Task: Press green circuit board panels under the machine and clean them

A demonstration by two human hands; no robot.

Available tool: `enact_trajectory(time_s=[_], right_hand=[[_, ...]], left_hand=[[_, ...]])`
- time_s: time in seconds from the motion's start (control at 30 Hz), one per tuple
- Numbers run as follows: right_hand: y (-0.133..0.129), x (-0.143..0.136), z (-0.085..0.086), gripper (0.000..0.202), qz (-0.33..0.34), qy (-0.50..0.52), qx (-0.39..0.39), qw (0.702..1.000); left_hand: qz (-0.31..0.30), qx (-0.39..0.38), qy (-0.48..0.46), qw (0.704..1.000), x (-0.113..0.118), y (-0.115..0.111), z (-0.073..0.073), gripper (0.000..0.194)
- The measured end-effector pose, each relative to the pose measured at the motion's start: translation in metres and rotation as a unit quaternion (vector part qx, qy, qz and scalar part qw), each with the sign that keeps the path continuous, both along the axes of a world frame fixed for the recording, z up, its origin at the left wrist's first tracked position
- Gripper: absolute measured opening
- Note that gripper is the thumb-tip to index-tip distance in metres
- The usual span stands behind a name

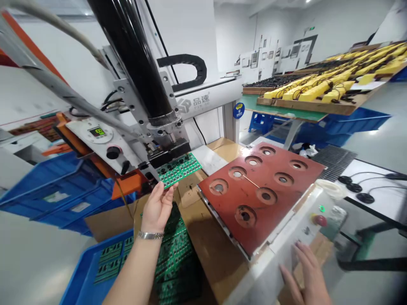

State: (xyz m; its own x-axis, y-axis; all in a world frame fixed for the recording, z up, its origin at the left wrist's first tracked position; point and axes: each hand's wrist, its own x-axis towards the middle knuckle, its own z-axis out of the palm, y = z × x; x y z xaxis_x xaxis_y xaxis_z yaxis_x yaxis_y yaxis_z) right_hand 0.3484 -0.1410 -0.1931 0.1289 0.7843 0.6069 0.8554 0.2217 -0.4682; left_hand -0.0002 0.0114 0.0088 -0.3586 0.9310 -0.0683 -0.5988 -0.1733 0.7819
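My left hand (157, 208), with a metal watch band at the wrist, is closed on the near edge of a green circuit board (182, 170) carrying rows of small parts. The board's far edge reaches under the dark head of the machine (168, 153). My right hand (305, 271) lies with fingers apart at the white control box (299, 226), its index fingertip at a small dark button. Above that hand sit a red knob (319, 220) and a green-lit button (322, 208). Between the hands is a red-brown plate (229, 199) with several round recesses.
Below my left arm, more circuit boards (173, 258) are stacked, and others lie in a blue bin (83, 264). Blue crates (47, 186) stand at left. A controller with a lit display (96, 132) is beside the machine head. Black corded discs (365, 198) lie on a white table at right.
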Motion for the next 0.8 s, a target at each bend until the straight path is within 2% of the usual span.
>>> enact_trajectory(time_s=[0.27,0.57,0.8], right_hand=[[-0.0019,-0.0022,0.0051,0.059,-0.003,-0.005,-0.022,1.0],[0.0001,0.0013,-0.0041,0.062,0.003,-0.003,-0.003,1.0],[0.0006,0.0007,-0.003,0.061,0.006,-0.01,-0.003,1.0]], left_hand=[[0.005,0.002,-0.005,1.0,0.0004,-0.0009,0.0025,0.021],[0.006,-0.002,-0.012,1.0,0.0043,0.0022,0.0042,0.022],[0.0,-0.001,-0.012,1.0,0.004,-0.0006,0.0036,0.023]])
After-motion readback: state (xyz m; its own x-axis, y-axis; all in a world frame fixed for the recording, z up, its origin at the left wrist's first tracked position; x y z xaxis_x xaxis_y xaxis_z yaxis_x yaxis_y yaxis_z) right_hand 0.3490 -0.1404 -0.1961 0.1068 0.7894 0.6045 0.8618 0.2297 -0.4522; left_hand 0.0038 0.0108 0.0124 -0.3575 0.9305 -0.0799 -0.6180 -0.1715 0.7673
